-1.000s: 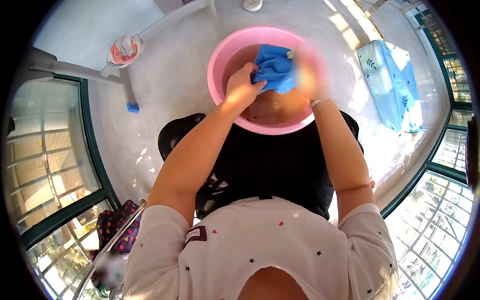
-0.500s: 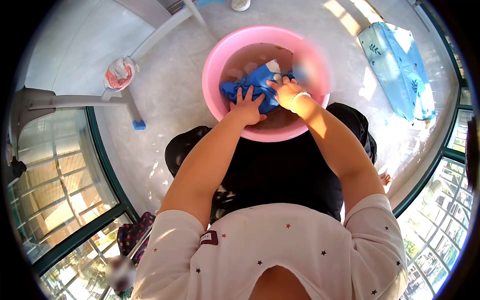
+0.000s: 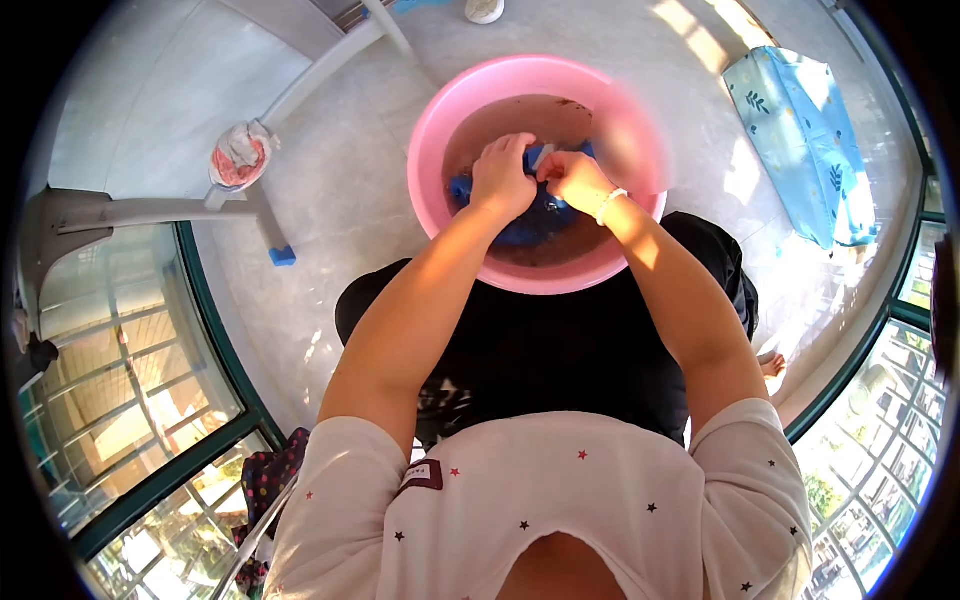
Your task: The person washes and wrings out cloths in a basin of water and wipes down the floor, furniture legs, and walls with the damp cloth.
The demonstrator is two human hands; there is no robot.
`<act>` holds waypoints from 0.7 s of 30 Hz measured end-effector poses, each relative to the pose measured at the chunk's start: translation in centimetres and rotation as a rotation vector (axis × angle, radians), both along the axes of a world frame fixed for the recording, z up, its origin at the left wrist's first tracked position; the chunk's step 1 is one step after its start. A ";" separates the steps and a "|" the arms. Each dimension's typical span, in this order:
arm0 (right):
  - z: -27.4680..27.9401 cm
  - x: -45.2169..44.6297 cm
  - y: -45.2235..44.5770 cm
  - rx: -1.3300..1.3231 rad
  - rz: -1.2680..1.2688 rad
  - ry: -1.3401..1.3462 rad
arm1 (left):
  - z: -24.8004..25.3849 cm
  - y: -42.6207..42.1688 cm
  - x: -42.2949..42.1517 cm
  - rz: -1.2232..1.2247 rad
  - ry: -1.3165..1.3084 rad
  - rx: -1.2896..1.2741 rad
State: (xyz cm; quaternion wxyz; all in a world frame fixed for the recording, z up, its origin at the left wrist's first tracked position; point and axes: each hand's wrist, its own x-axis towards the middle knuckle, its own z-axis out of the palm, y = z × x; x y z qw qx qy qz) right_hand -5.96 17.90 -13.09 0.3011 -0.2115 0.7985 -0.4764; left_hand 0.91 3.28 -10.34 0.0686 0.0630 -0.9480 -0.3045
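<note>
A pink basin (image 3: pixel 427 185) of murky brownish water stands in front of my knees. In it lies a wet blue cloth garment (image 3: pixel 540 222), partly under the water, with a small pale patch showing between my hands. My left hand (image 3: pixel 504 178) is closed over the garment's upper left part, its fingers curled. Close on its right, my right hand (image 3: pixel 580 183), with a white beaded bracelet at the wrist, pinches the cloth near the pale patch. The fingertips of both hands are partly hidden.
A light blue leaf-patterned box-like thing (image 3: pixel 797 140) lies on the floor at the right. Left of the basin, a grey frame leg (image 3: pixel 268 225) has a red-and-white cloth bundle (image 3: pixel 240 155) at it. A white object (image 3: pixel 484 10) sits beyond the basin.
Both hands have gone from spread fingers on the cloth to gripping it, and have drawn closer together. More of the blue garment has sunk into the water.
</note>
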 end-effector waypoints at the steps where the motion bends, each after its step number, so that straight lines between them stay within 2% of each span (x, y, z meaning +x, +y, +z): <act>1: 2.1 0.4 0.0 -0.040 0.072 0.203 | 0.6 -0.2 -0.2 -0.108 0.002 0.239; 3: 6.3 0.9 0.1 -0.126 0.217 0.609 | 2.9 -0.6 -1.0 -0.322 0.014 0.718; 4: 8.1 0.7 0.3 -0.267 0.268 0.652 | 3.5 -1.4 -1.4 -0.379 -0.090 0.671; 6: 12.0 0.1 1.1 -0.175 0.221 0.371 | 4.6 -3.5 -1.8 -0.486 -0.292 0.578; 7: 12.4 0.0 1.4 -0.212 0.180 0.293 | 6.1 -3.6 -1.6 -0.480 -0.393 0.625; 10: 12.5 -0.4 1.0 -0.374 0.146 0.102 | 9.8 -3.2 -0.9 -0.430 -0.334 0.603; 11: 10.6 0.0 0.6 -0.475 0.172 0.061 | 10.9 -2.9 -0.4 -0.442 -0.201 0.719; 12: 9.8 0.1 0.3 -0.576 0.195 0.016 | 11.3 -2.8 0.0 -0.422 -0.139 0.703; 13: 10.3 0.2 0.8 -0.285 0.308 0.317 | 11.7 -2.7 0.2 -0.404 -0.080 0.684; 14: 7.4 0.0 1.1 -0.289 0.369 0.314 | 12.0 -2.8 0.4 -0.387 -0.026 0.665; 16: 4.3 -1.8 1.7 0.171 0.552 0.185 | 13.3 -3.0 1.0 -0.368 0.077 0.555; 18: 4.5 -3.5 2.6 0.177 0.436 0.194 | 15.1 -3.5 1.6 -0.365 0.161 0.438; 19: 5.4 -3.9 2.8 0.177 0.373 0.195 | 15.6 -3.9 1.8 -0.328 0.183 0.460; 20: 8.6 -3.9 2.3 0.213 0.296 0.349 | 16.1 -4.3 1.9 -0.293 0.201 0.482; 21: 7.1 -5.9 2.8 -0.084 0.289 0.510 | 16.5 -4.7 2.1 -0.259 0.215 0.504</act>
